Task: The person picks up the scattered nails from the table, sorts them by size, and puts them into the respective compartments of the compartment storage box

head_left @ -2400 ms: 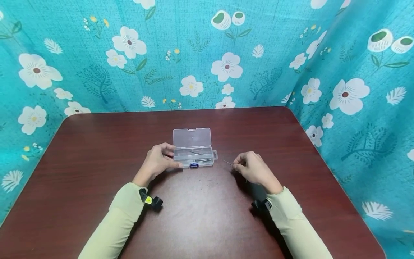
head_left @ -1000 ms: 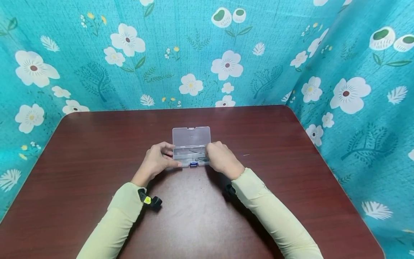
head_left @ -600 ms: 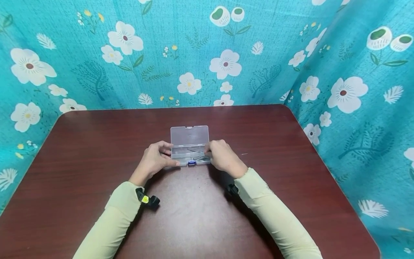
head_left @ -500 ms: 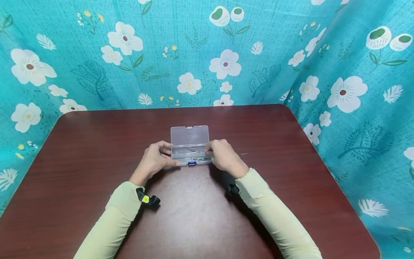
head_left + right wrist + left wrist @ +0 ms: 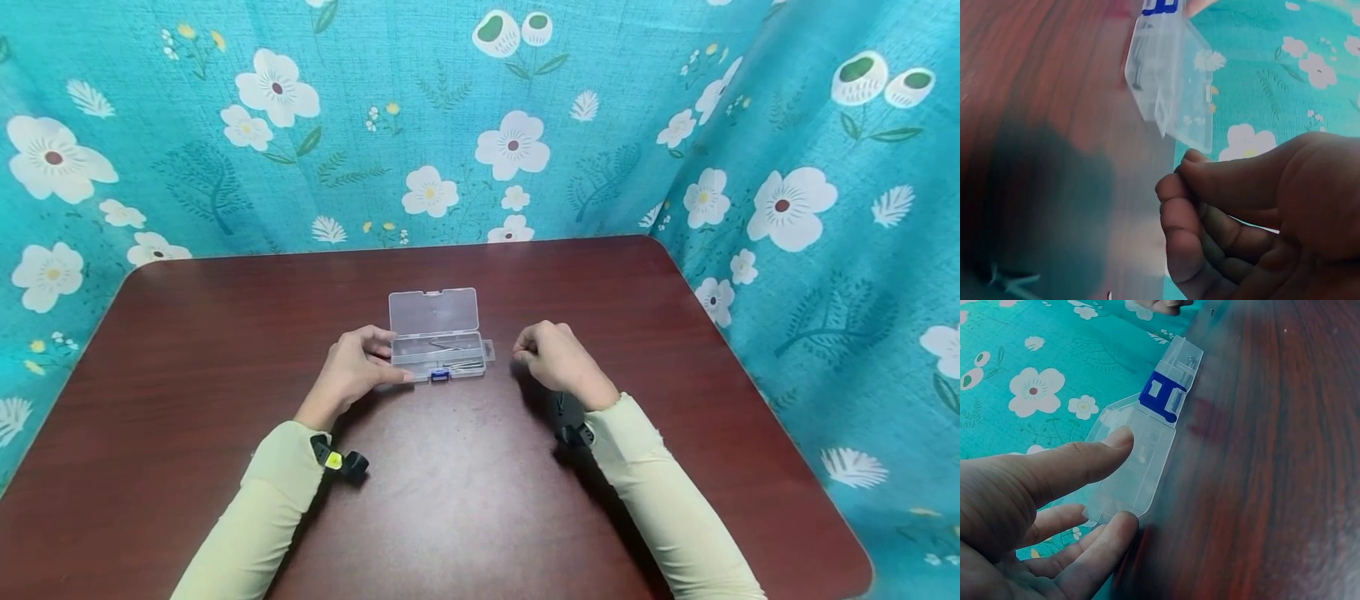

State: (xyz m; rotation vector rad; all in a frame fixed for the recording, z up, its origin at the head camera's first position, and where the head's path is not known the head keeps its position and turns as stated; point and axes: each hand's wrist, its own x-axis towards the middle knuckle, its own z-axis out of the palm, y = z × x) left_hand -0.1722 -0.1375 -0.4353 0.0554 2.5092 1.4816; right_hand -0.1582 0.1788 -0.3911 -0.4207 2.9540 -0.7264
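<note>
A small clear plastic box (image 5: 437,354) with a blue latch (image 5: 439,375) stands on the table, its lid (image 5: 433,311) raised at the back. Several thin metal pins (image 5: 461,365) lie in its compartments. My left hand (image 5: 348,368) rests on the box's left end, thumb at the front, fingers behind; the left wrist view shows the thumb (image 5: 1085,465) against its clear wall. Right of the box, my right hand (image 5: 558,358) hovers with curled fingers. Its thumb (image 5: 1235,181) and index fingertip pinch a tiny dark thing, mostly hidden, whose kind I cannot make out.
The box stands near the middle of a dark red-brown table (image 5: 450,500) with rounded corners. A teal flowered curtain (image 5: 360,125) hangs along the back and right. A thin light sliver (image 5: 1110,295) lies on the table below my right hand.
My right hand set a thin pin on the table right of the box, reached into the box's right end, then drew back rightward. My left hand stayed at the box. The view shifted slightly.
</note>
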